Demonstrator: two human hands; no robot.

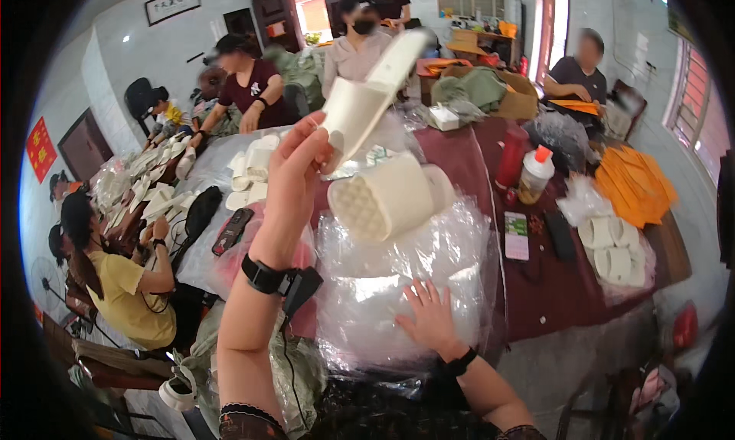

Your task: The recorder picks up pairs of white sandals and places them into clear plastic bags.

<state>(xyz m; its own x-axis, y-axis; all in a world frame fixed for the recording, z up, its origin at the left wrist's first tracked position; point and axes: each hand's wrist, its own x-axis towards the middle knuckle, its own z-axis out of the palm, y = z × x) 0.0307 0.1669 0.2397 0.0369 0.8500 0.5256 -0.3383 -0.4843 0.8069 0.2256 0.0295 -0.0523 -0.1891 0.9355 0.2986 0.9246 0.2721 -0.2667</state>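
Note:
My left hand (295, 172) is raised and grips a white slipper (367, 96) by its heel end, the toe pointing up and away. A second white slipper (387, 199) lies sole-up on the pile of clear plastic bags (406, 279) just below it. My right hand (430, 317) rests flat with fingers spread on those plastic bags, near the table's front edge. A black band sits on each wrist.
A dark red table (551, 287) carries a red bottle (511, 157), a jar with an orange cap (534, 176), a phone (516, 236), more white slippers (612, 249) and orange sheets (632, 187). Several people sit around the left and far sides with heaps of white slippers (153, 187).

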